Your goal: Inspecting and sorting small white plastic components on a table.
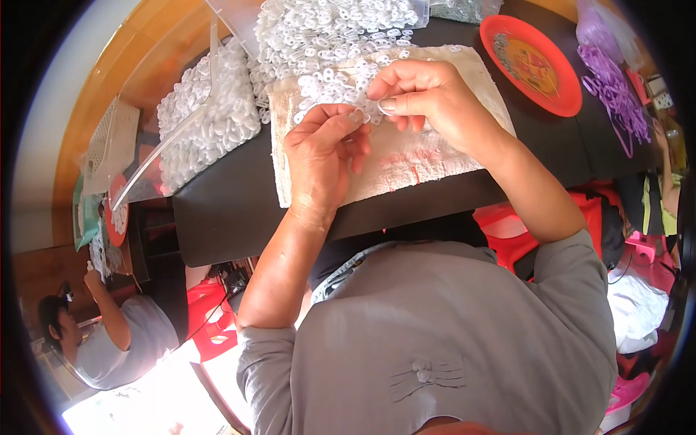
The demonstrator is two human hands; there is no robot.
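My left hand (326, 145) is raised over the cream cloth (391, 174), its thumb and forefinger pinched together. Opposite it, my right hand (442, 101) also has thumb and forefinger closed, with the fingertips of both hands only a short way apart. Whatever they pinch is too small and too hidden to name. Just beyond the fingertips lies a loose scatter of small white oval pieces with holes (326, 85) on the cloth. It runs back into a big heap of such white pieces (312, 36) at the far side.
A clear container of plump white pieces (206, 109) stands at left on the dark table (225, 225). At far right lie a red oval tray (565, 101) with small metallic bits in it and purple cords (616, 94). Another person (123, 326) sits at lower left.
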